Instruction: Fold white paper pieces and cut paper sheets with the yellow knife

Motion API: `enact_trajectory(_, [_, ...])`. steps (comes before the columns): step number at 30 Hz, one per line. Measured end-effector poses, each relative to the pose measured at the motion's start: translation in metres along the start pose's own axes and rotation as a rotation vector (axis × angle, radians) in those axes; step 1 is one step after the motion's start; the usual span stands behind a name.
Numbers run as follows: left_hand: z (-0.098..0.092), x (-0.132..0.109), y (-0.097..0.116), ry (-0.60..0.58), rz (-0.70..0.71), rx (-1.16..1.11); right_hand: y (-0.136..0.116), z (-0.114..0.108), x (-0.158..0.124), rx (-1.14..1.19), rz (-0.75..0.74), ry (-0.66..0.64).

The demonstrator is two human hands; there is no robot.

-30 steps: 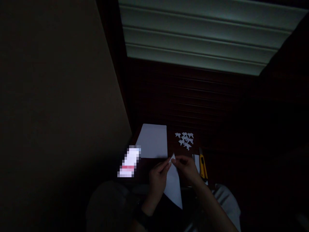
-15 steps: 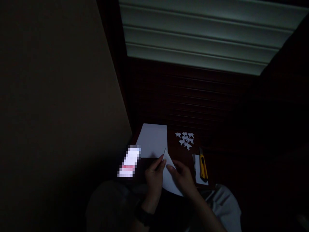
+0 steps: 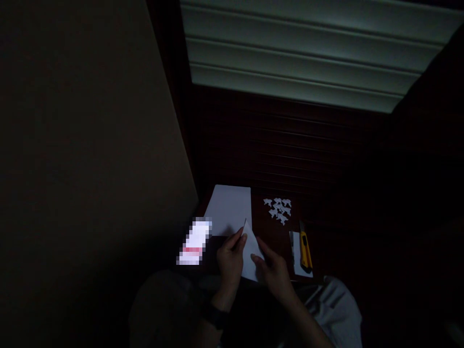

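A folded white paper is held upright, its pointed tip up, over the near edge of a small dark table. My left hand pinches it near the tip, thumb in front. The thumb and fingers of my right hand are closed on the paper's right edge. Behind my hands lies a flat white sheet. Several small white paper cutouts are heaped at the table's back right.
On the right, a yellow utility knife rests on a small white paper. A bright, pixelated screen is at the left. A wall rises on the left, and a slatted panel stands behind. My knees flank the table.
The folded paper and my left hand have moved slightly up and left. My right hand has shifted on the paper's right edge, and the paper's lower end reaches less far down.
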State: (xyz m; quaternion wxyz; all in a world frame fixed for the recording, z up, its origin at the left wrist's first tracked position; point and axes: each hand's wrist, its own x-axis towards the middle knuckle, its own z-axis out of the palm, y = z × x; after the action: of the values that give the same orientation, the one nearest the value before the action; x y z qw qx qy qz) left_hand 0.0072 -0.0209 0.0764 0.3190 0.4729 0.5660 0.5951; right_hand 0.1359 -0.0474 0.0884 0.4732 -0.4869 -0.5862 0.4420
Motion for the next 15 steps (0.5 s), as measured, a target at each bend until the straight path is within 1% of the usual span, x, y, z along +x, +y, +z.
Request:
enact_trajectory(9, [-0.003, 0.002, 0.006, -0.102, 0.049, 0.178, 0.001, -0.004, 0.0, -0.048, -0.039, -0.009])
enact_trajectory(12, [-0.001, 0.0, 0.009, -0.084, 0.097, 0.22, 0.0, -0.003, -0.003, -0.07, -0.064, -0.025])
enact_trajectory(15, [0.001, -0.002, 0.013, -0.037, 0.142, 0.211, -0.003, -0.003, -0.005, -0.068, -0.05, -0.014])
